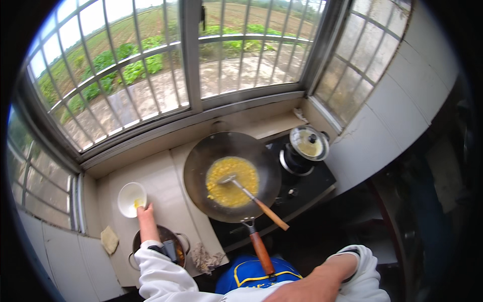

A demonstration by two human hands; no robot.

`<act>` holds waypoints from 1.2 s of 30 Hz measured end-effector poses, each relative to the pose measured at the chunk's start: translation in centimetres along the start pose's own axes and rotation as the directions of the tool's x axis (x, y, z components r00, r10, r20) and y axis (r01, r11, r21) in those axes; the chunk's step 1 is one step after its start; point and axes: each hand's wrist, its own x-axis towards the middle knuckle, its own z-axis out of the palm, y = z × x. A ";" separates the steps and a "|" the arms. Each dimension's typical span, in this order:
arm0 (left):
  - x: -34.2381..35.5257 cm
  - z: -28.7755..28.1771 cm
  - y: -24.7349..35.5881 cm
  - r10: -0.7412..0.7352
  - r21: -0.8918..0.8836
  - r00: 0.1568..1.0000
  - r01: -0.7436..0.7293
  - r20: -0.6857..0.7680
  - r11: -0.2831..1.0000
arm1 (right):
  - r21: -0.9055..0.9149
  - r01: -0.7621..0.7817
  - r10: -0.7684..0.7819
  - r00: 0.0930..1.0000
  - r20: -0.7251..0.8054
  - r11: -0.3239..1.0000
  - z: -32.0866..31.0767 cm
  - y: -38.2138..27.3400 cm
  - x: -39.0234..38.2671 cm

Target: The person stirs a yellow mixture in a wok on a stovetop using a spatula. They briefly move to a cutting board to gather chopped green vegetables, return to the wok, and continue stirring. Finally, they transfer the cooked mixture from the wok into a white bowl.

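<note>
Two hands show, one left [145,214] and one right [309,286], with two white sleeves [161,274]. There are three cooking vessels: one wok [195,171], one lidded pot [298,162] and one two-handled pot [163,232]. Counted singly: one white bowl [128,194], one spatula [247,192], one glass lid [302,140] with one black knob [312,138], one stove [314,182], one beige pad [109,240], one crumpled cloth [205,259], one blue apron [246,266] and one tabletop [156,176]. Wooden handles number two, one on the wok, one on the spatula.

Smooth bowl [129,194]; dull metal wok [199,168]
</note>
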 end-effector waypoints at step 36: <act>-72.5 -29.8 -49.2 -0.713 0.705 0.206 -0.478 0.670 0.524 | -0.262 -0.302 -0.080 0.502 -0.861 0.916 22.9 -34.8 -48.2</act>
